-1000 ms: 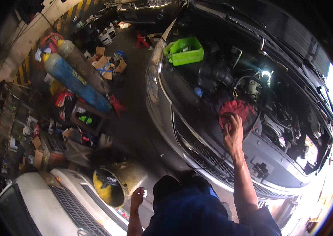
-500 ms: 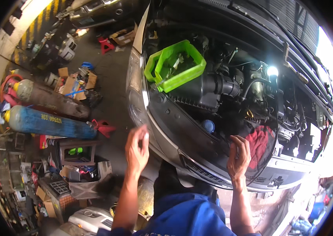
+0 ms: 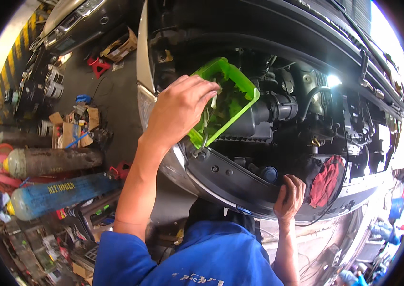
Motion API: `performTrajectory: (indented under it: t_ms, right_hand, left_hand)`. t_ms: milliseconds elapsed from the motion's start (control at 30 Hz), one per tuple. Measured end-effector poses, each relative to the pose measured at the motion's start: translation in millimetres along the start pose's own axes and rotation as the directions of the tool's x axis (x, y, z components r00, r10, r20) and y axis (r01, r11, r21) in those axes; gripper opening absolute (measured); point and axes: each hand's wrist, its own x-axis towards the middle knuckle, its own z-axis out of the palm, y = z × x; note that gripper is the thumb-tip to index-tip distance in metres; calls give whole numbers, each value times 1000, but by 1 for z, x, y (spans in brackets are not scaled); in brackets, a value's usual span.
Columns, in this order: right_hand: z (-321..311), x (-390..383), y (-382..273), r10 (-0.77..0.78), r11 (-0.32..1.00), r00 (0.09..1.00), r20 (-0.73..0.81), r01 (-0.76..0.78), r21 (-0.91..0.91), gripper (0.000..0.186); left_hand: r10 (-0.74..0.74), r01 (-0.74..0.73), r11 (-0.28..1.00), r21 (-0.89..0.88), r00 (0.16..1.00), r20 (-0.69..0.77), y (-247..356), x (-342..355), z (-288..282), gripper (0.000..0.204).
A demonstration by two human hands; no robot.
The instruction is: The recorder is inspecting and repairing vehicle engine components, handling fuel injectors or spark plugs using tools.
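Observation:
My left hand (image 3: 181, 108) reaches over the near left side of a bright green plastic bin (image 3: 233, 117) perched on the engine bay. Its thumb and fingers are pinched together beside small metal pieces in the bin; what they hold, if anything, I cannot make out. My right hand (image 3: 290, 196) is at the car's black front panel (image 3: 233, 178), fingers loosely bent and thumb apart, with nothing seen in it. Beside it lies a red and black cloth (image 3: 326, 182). A round blue cap (image 3: 269, 174) sits just left of that hand.
A lit work lamp (image 3: 334, 80) shines over the engine (image 3: 312, 88). On the floor to the left are a blue gas cylinder (image 3: 61, 193), a brown cylinder (image 3: 56, 162), red jack stands (image 3: 99, 66) and cardboard boxes (image 3: 121, 45). Another car (image 3: 80, 21) stands at the far left.
My left hand has moved up from beside the headlight to the green bin and its fingers have closed. My right hand keeps its bent shape near the cloth. The view has shifted.

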Motion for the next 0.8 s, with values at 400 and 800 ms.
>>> performTrajectory:
  t_ms: [400,800]
  right_hand:
    - [1,2,-1,40,999,999,2,-40,4,24]
    - [0,3,0,41,999,998,42,-42,22,23]
  left_hand:
    - [21,-176,934,310,895,446,-24,49,63,12]
    - [42,-258,911,320,833,551,-23,49,88,9]
